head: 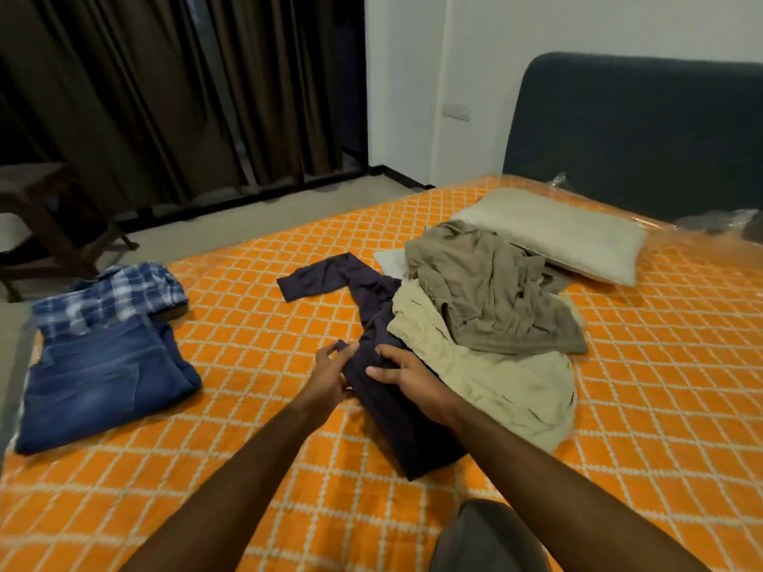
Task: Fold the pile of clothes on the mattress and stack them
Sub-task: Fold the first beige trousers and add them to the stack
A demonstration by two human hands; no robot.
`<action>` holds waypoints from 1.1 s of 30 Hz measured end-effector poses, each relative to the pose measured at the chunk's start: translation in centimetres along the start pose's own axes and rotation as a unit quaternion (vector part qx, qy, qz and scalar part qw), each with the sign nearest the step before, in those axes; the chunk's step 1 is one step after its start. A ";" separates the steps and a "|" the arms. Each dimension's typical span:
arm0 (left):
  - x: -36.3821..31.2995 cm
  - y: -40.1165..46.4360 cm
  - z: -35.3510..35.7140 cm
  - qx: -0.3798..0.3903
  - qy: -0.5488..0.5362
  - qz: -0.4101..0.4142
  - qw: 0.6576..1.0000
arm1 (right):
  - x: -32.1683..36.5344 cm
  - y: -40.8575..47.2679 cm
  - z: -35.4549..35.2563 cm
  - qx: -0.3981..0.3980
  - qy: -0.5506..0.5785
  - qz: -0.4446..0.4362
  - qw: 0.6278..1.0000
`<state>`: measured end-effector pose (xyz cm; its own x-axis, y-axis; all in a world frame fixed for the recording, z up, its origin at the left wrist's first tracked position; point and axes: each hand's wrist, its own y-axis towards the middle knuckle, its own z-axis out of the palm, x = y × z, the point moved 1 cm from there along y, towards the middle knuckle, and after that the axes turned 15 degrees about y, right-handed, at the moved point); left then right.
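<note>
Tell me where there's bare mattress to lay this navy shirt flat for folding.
Bare mattress lies between the folded jeans and the navy shirt both hands grip, and along the near edge in front of you. The right side is crowded: beige garment, olive garment and pillow overlap there.

Cloth, denim and glossy plastic on the mattress

Faded denim jeans (103, 381) and matt cotton-like garments (491, 307) lie on a quilted mattress (256, 291) under glossy clear plastic; the headboard (636, 134) looks matt fabric.
</note>
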<state>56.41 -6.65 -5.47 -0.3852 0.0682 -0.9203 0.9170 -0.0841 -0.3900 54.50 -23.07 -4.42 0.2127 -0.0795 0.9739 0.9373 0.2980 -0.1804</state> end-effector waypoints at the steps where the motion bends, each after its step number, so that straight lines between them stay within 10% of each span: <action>1: -1.3 -0.3 -0.7 -0.031 -0.015 0.014 0.999 | 1.0 -0.1 0.7 0.018 0.021 -0.016 1.000; 7: -5.2 -2.1 -5.6 -0.073 0.192 0.114 0.972 | 2.5 -1.8 2.9 0.081 -0.045 -0.049 0.994; 11: -2.8 -3.7 -7.3 -0.138 0.327 0.192 0.915 | -0.6 -2.3 0.4 -0.021 -0.304 -0.104 0.947; 16: 1.8 -3.0 -7.3 -0.104 0.469 0.047 0.876 | -3.6 -3.9 -4.6 -0.134 -0.452 0.098 0.876; 22: 4.1 -1.6 -3.4 -0.090 0.725 0.148 0.666 | -7.1 -3.5 -7.6 -0.109 -0.564 0.102 0.812; 29: 1.1 3.7 4.3 -0.034 0.709 0.182 0.680 | -4.1 0.3 -13.3 -0.090 -0.417 0.079 0.901; 33: 0.6 8.5 4.2 -0.080 0.698 0.004 0.711 | -3.0 1.3 -18.4 -0.239 -0.565 -0.035 0.789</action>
<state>63.49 -11.51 -9.47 -0.0025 0.9988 0.0485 0.9618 0.0157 -0.2733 60.20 -39.98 -10.13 0.0276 0.8991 0.4369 0.9904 -0.0838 0.1099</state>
